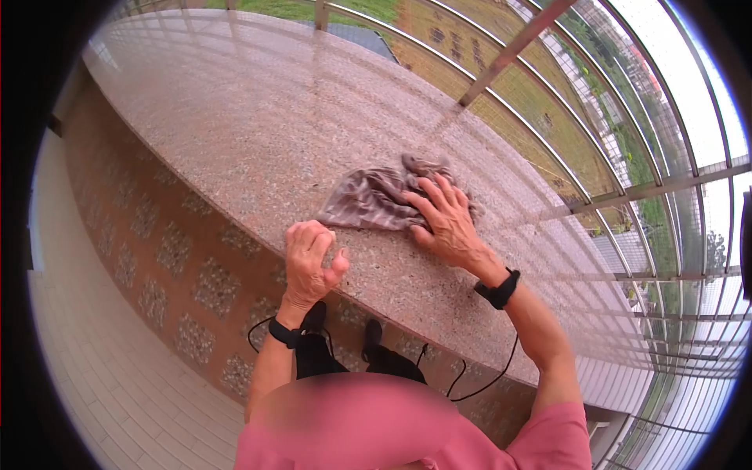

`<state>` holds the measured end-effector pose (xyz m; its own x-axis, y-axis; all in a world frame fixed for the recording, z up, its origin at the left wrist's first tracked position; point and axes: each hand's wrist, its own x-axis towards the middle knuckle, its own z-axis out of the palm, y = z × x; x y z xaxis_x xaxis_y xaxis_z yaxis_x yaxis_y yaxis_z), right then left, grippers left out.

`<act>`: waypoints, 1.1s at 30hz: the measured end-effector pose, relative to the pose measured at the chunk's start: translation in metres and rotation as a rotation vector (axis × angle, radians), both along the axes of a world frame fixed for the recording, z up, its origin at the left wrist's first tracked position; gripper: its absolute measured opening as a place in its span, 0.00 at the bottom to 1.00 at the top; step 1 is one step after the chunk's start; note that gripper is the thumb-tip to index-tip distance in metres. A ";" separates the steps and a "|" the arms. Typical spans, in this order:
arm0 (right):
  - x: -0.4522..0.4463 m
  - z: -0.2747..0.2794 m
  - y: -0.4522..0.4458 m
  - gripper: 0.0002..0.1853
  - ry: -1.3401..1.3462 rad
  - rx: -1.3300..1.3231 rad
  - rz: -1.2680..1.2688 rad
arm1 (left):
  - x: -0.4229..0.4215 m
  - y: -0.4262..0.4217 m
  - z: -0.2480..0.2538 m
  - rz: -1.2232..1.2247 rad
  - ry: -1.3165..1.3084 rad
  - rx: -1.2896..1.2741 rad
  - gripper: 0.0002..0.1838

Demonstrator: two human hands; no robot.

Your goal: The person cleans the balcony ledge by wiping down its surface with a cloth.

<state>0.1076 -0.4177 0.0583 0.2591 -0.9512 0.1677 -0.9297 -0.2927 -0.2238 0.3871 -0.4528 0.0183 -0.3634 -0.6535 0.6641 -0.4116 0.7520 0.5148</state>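
Observation:
A crumpled, grey-brown striped cloth [368, 200] lies on a speckled pink stone ledge [235, 117]. My right hand [446, 215] rests on the cloth's right part, palm down, with the fingers stretched over the bunched fabric and the thumb apart. Some of the cloth is hidden under this palm. Close to the ledge's near edge, my left hand [312, 262] has its fingers curled in, with the thumb sticking out to the side. Nothing shows inside it. The cloth's left corner is just beyond its knuckles; whether they touch, I cannot tell.
Metal railings [540, 137] with mesh line the ledge's far and right sides; grass and ground lie beyond. Below the near edge is a brown floor [176, 251] with pebbled squares, next to pale tiles [117, 376]. A black cable [489, 384] hangs near my body.

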 end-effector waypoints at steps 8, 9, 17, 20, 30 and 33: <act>-0.097 0.003 0.149 0.35 0.087 0.081 -0.384 | -0.002 0.001 -0.005 0.031 -0.031 -0.004 0.10; -0.097 0.003 0.155 0.35 0.078 0.082 -0.398 | -0.002 0.001 -0.005 0.031 -0.033 -0.004 0.10; -0.025 0.002 0.113 0.32 0.038 0.059 -0.106 | -0.001 0.004 -0.009 0.116 0.026 0.034 0.18; 0.019 0.004 0.078 0.32 0.033 0.089 0.033 | 0.005 0.004 -0.012 0.076 0.055 0.053 0.23; 0.134 0.017 -0.028 0.34 0.060 0.159 0.235 | 0.054 0.011 0.008 -0.028 0.156 0.162 0.25; 0.156 0.009 -0.067 0.34 0.099 0.069 0.259 | 0.080 0.014 0.005 -0.006 0.168 0.206 0.23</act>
